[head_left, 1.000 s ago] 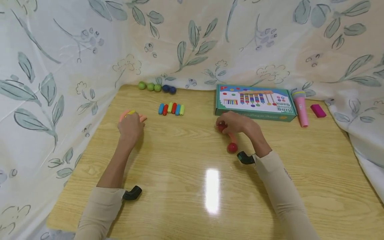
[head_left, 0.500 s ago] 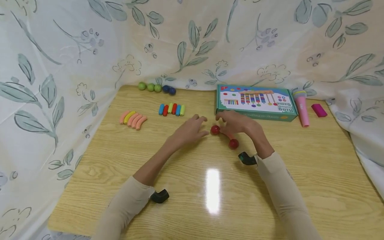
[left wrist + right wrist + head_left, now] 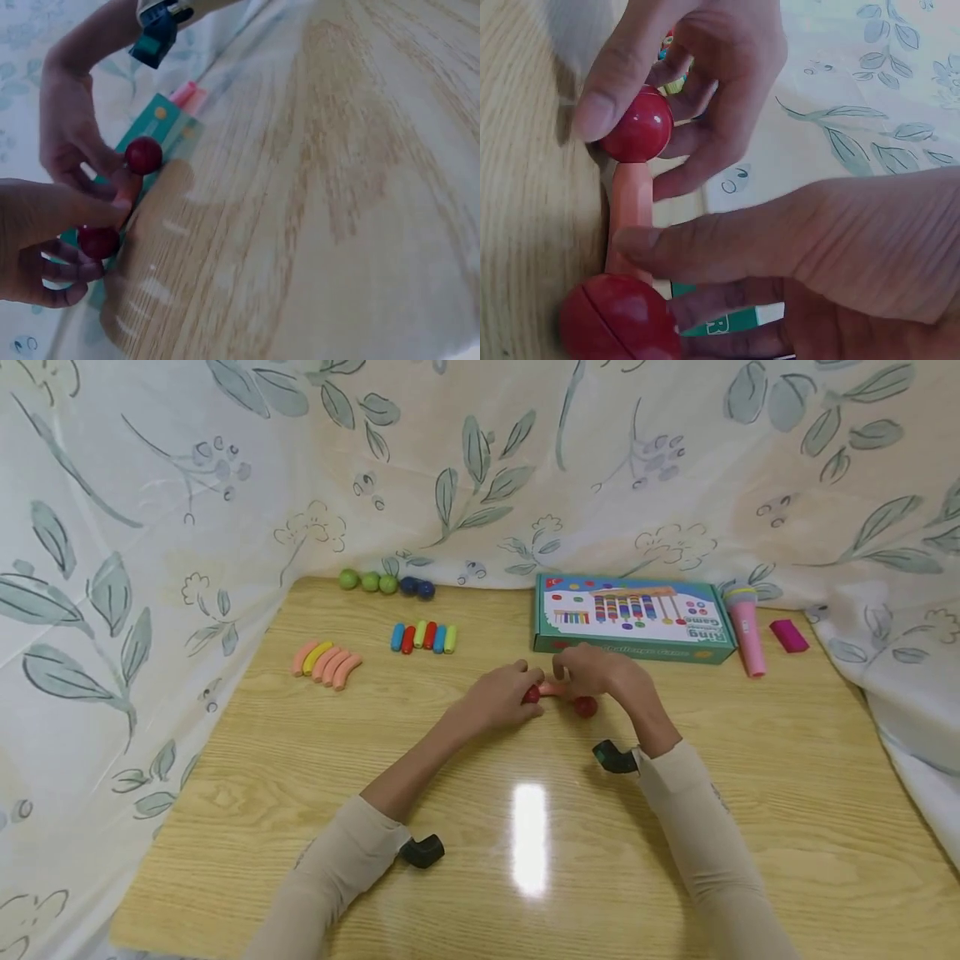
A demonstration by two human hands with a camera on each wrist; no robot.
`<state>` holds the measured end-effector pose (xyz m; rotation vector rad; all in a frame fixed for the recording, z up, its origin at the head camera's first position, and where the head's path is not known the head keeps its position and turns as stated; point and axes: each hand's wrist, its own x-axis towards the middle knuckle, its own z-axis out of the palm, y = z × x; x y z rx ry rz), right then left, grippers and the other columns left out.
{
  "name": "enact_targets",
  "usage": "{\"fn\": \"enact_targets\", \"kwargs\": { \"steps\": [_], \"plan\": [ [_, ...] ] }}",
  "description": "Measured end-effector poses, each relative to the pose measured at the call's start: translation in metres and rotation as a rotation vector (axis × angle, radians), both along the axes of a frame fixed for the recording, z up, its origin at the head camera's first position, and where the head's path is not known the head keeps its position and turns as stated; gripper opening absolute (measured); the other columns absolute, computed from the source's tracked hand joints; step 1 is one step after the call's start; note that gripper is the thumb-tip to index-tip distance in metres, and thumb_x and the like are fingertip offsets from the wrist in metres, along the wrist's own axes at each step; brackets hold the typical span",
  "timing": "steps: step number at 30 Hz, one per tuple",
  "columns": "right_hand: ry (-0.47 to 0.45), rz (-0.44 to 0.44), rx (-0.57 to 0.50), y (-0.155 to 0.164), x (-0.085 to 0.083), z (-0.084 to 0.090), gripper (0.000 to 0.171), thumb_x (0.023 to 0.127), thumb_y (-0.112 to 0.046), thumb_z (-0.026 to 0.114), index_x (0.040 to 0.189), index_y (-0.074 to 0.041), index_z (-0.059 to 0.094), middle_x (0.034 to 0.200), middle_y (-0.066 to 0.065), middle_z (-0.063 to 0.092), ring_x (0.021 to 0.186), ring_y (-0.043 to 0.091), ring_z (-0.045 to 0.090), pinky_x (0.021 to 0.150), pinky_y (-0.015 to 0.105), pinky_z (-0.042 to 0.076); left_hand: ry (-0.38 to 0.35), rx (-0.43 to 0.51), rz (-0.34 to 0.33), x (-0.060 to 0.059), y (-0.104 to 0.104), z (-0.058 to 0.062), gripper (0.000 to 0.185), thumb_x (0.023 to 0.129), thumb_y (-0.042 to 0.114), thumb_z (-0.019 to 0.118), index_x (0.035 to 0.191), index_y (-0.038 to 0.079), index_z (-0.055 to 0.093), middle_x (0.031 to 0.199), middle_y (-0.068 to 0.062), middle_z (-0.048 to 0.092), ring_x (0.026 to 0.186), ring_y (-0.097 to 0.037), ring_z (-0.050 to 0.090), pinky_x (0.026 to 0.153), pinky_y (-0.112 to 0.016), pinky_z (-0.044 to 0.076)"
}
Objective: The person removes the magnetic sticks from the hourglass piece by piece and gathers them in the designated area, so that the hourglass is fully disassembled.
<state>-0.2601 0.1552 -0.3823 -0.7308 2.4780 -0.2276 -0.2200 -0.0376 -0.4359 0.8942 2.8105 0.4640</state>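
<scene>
A toy piece made of a pink bar (image 3: 553, 689) with a red ball (image 3: 586, 707) at each end lies on the wooden table (image 3: 480, 827) in the middle. My left hand (image 3: 527, 690) pinches one red ball (image 3: 639, 126) between thumb and fingers. My right hand (image 3: 576, 679) holds the pink bar (image 3: 630, 214), thumb laid across it, just above the other red ball (image 3: 619, 319). In the left wrist view both red balls (image 3: 142, 155) show between the two hands, with the bar (image 3: 127, 191) partly hidden by fingers.
A green game box (image 3: 633, 618) lies just behind the hands, with a pink toy microphone (image 3: 742, 627) and a magenta block (image 3: 789, 635) to its right. Short coloured pegs (image 3: 423, 637), pink and yellow curved pieces (image 3: 326, 662) and green and blue balls (image 3: 386, 583) lie at the left. Floral cloth (image 3: 150, 527) surrounds the table.
My left hand left the curved pieces at the left and came right to the red-balled piece, taking hold of one ball. The piece has turned from slanted to nearly level.
</scene>
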Motion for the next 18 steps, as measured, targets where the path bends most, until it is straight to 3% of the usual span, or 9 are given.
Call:
{"fn": "enact_targets", "kwargs": {
  "steps": [4, 7, 11, 18],
  "plan": [
    [-0.008, -0.003, 0.031, 0.0008, 0.0002, 0.0003, 0.023, 0.102, -0.025, 0.068, 0.093, -0.004, 0.066, 0.082, 0.004, 0.061, 0.075, 0.017, 0.054, 0.068, 0.029, 0.048, 0.0, 0.024, 0.009, 0.0002, -0.0001, 0.0036, 0.031, 0.1, 0.035, 0.071, 0.118, 0.011, 0.064, 0.103, -0.006, 0.06, 0.084, -0.016, 0.054, 0.07, -0.025, 0.044],
    [-0.009, 0.001, 0.023, -0.0004, 0.0, -0.001, 0.041, 0.104, -0.034, 0.066, 0.073, -0.009, 0.055, 0.064, -0.003, 0.04, 0.062, 0.011, 0.038, 0.059, 0.024, 0.032, 0.014, 0.018, -0.014, -0.0019, 0.0015, 0.004, 0.021, 0.102, 0.029, 0.068, 0.11, 0.01, 0.064, 0.098, -0.006, 0.059, 0.082, -0.016, 0.051, 0.07, -0.025, 0.041],
    [-0.024, -0.019, 0.021, -0.0016, 0.0007, -0.0013, 0.051, 0.103, -0.043, 0.064, 0.065, -0.014, 0.045, 0.059, -0.006, 0.028, 0.057, 0.008, 0.026, 0.055, 0.023, 0.023, 0.031, 0.007, -0.04, -0.0043, 0.0035, 0.0022, 0.016, 0.102, 0.023, 0.066, 0.108, 0.008, 0.066, 0.098, -0.007, 0.06, 0.082, -0.016, 0.051, 0.072, -0.025, 0.042],
    [-0.02, -0.018, 0.046, -0.0002, 0.0026, 0.001, 0.049, 0.103, -0.036, 0.067, 0.065, -0.013, 0.045, 0.06, -0.005, 0.027, 0.058, 0.009, 0.024, 0.054, 0.024, 0.022, 0.058, 0.027, -0.05, -0.0055, 0.0014, 0.0007, 0.016, 0.102, 0.018, 0.065, 0.112, 0.008, 0.072, 0.101, -0.007, 0.065, 0.084, -0.018, 0.054, 0.076, -0.027, 0.047]
  ]
}}
